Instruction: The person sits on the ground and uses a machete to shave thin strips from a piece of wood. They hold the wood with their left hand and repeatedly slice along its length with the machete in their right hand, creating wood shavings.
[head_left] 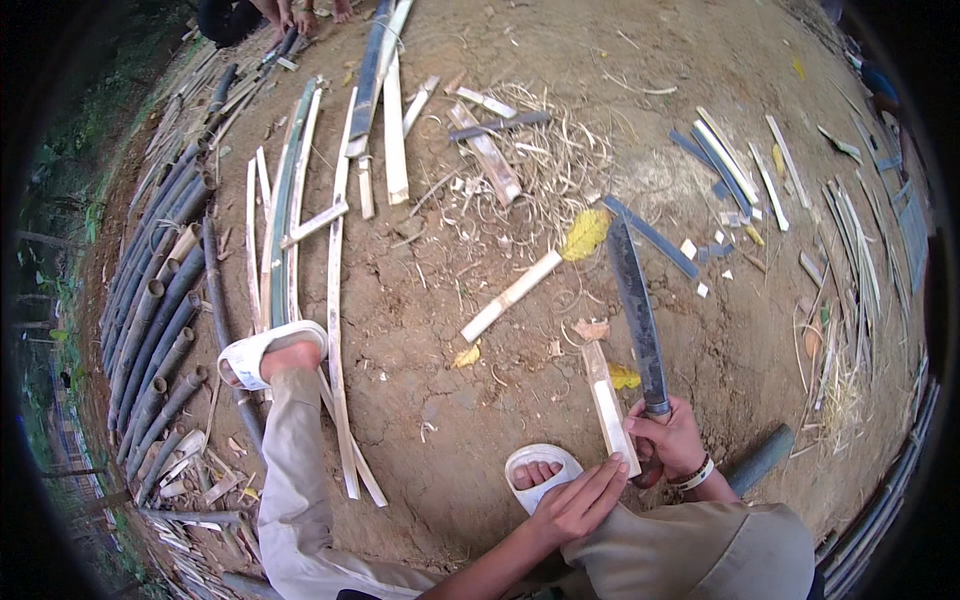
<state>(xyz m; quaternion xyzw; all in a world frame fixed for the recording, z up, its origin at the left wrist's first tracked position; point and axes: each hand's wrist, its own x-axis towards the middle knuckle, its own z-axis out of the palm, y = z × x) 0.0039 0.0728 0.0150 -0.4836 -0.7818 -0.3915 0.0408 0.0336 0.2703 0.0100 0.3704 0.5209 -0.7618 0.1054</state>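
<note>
My right hand [675, 440] is wrapped round the handle of a machete [638, 310], whose dark, broad blade points up and away from me. Just left of the blade, a short, pale split bamboo strip [607, 400] slants away from me. My left hand [580, 507] grips the strip's near end, fingers pressed together, beside my right knee. My right thumb lies close to the strip; whether it touches, I cannot tell. Blade and strip lie side by side, with a yellow leaf [624, 376] partly showing between them.
Dark bamboo poles [150, 310] are stacked at the left. Long split strips [338, 300] lie ahead of my left foot, near a heap of curled shavings [560, 155]. A thick bamboo piece [762, 458] lies by my right wrist. Another person's hands [300, 18] show at the far left.
</note>
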